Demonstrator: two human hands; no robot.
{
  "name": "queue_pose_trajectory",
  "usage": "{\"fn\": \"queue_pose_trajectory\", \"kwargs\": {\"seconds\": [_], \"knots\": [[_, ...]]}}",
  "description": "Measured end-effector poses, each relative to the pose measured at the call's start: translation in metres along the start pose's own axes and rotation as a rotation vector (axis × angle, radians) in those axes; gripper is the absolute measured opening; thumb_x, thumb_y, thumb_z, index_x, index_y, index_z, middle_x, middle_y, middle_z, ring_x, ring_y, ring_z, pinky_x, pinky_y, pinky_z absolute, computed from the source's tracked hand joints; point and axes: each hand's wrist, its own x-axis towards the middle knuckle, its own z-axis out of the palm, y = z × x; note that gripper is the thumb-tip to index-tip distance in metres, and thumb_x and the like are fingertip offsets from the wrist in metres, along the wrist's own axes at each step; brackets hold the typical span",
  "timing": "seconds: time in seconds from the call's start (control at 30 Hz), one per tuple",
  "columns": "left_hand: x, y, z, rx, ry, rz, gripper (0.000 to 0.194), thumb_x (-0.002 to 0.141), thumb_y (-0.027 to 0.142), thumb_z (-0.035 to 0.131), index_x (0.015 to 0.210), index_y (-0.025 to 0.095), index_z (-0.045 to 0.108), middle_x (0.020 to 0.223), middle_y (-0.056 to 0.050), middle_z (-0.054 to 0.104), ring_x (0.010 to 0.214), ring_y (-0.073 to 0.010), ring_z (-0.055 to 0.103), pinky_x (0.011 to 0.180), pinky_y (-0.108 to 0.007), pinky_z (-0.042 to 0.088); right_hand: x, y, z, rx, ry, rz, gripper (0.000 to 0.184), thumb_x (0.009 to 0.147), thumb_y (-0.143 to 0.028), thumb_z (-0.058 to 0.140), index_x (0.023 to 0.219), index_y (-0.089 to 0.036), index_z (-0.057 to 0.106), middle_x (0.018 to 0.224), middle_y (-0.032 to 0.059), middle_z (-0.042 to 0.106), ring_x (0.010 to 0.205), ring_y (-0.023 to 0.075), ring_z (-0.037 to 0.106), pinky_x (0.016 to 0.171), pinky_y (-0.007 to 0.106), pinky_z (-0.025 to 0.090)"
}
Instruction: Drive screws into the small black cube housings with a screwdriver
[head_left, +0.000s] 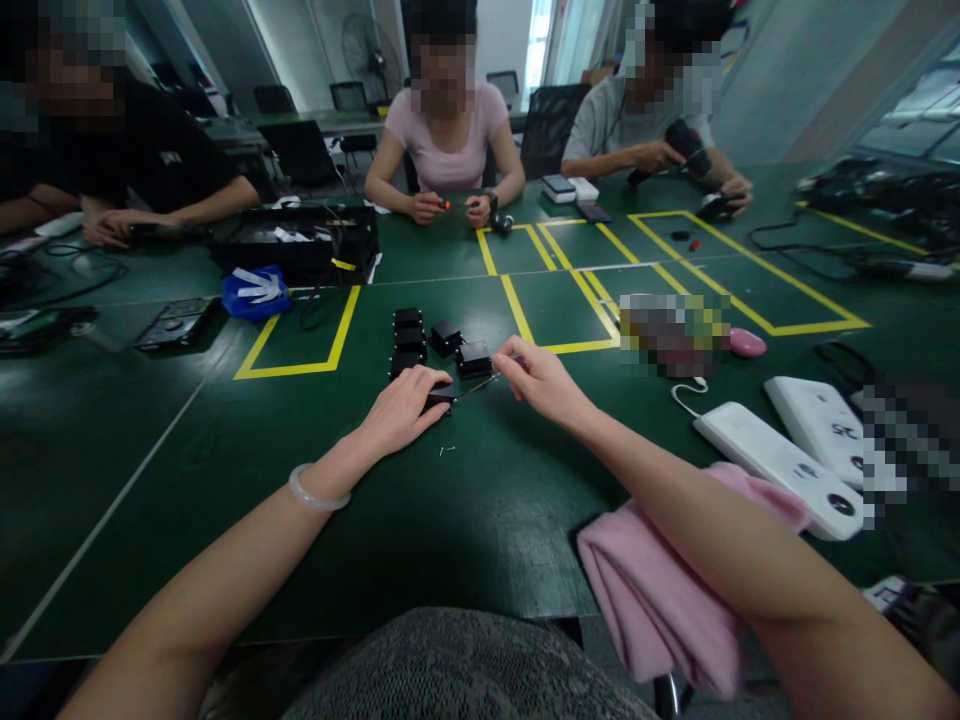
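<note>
My left hand (405, 408) is closed around a small black box (440, 398) and presses it on the green table (360, 560). In my right hand (536, 375) is a slim screwdriver (478, 387); its thin metal shaft reaches left to the end of that box. My fingers hide most of its handle. Just beyond my hands are several similar black boxes: one box (473, 359) beside my right fingertips, another box (446, 337) behind it, and a row of boxes (409, 340) to the left. Two tiny screws (447, 450) lie in front of my left hand.
Yellow tape (345, 330) marks rectangles on the table. White power strips (780, 465) and a pink cloth (660, 590) lie by my right arm. A blue bag (255, 292) and a black open box (300, 240) stand far left. Several people sit opposite.
</note>
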Motion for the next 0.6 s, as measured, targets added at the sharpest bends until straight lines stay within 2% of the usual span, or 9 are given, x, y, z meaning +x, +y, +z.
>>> {"fn": "queue_pose_trajectory", "kwargs": {"seconds": [0.23,0.43,0.6], "knots": [[-0.0003,0.0007,-0.0009,-0.003,-0.002,0.001,0.031,0.097,0.033,0.051,0.126,0.020,0.049,0.118,-0.010,0.057,0.103,-0.0268,0.056,0.084,-0.041,0.050,0.0002,-0.0007,0.0006,0.065,0.001,-0.038,0.007,0.098,-0.028,0.044,0.095,-0.022,0.047,0.052,-0.0102,0.044,0.045,0.0095,0.045,0.054,0.025,0.035],[-0.0005,0.0008,-0.0008,0.002,-0.006,-0.010,0.031,0.097,0.033,0.051,0.126,0.021,0.048,0.119,-0.010,0.057,0.104,-0.0276,0.056,0.085,-0.042,0.051,0.0001,-0.0027,-0.0006,-0.007,-0.004,0.006,0.021,0.099,-0.036,0.045,0.084,-0.021,0.049,0.046,-0.0096,0.042,0.041,0.0092,0.042,0.051,0.025,0.033],[-0.0002,-0.0003,0.0001,0.006,-0.001,0.000,0.031,0.097,0.032,0.050,0.126,0.021,0.048,0.120,-0.010,0.057,0.105,-0.0272,0.056,0.086,-0.042,0.050,0.0004,0.0002,0.0008,0.052,0.001,-0.054,0.007,0.098,-0.027,0.043,0.096,-0.021,0.047,0.051,-0.0100,0.045,0.045,0.0096,0.046,0.054,0.024,0.036]]}}
